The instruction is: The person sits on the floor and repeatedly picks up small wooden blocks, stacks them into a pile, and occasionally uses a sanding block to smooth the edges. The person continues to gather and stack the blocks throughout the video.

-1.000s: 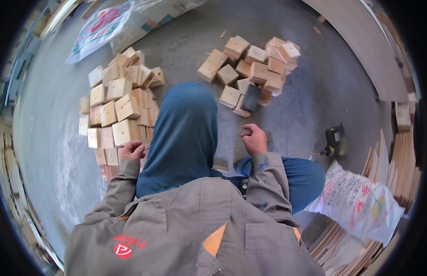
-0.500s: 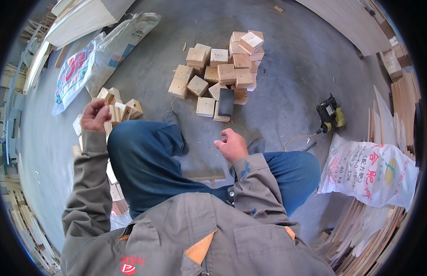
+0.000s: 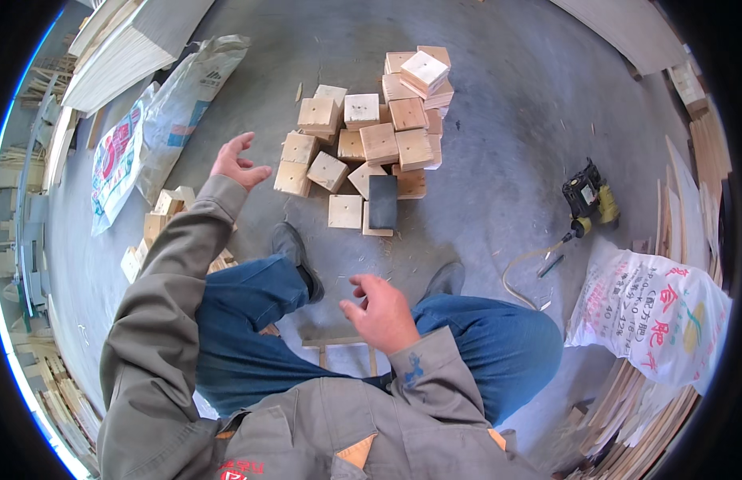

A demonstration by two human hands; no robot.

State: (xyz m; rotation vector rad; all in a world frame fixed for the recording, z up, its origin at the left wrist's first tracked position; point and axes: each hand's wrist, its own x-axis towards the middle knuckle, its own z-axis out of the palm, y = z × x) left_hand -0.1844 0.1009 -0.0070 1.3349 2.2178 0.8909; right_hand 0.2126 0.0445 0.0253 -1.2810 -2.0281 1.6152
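Note:
My left hand [image 3: 240,162] is stretched forward in the air, its fingers apart and nothing in it. It is nearest to the left side of a pile of wooden blocks [image 3: 379,144] on the floor ahead of me. On the near end of that pile lies a flat, dark rectangular piece [image 3: 383,202]. Between my knees hovers my right hand [image 3: 379,310], empty, with thumb and fingers spread. More wooden blocks [image 3: 155,226] lie to my left, partly hidden by my left sleeve and leg.
A nail gun [image 3: 585,194], black and yellow with a hose, lies on the floor at right. Nearer me, a white woven sack [image 3: 651,308] rests by stacked wood strips [image 3: 627,400]. Plastic sacks [image 3: 167,120] lie at far left beside stacked boards [image 3: 131,56].
My left hand has moved forward and right from the left-hand blocks, its fingers opening. My right hand has drawn back toward my body. The view has shifted slightly.

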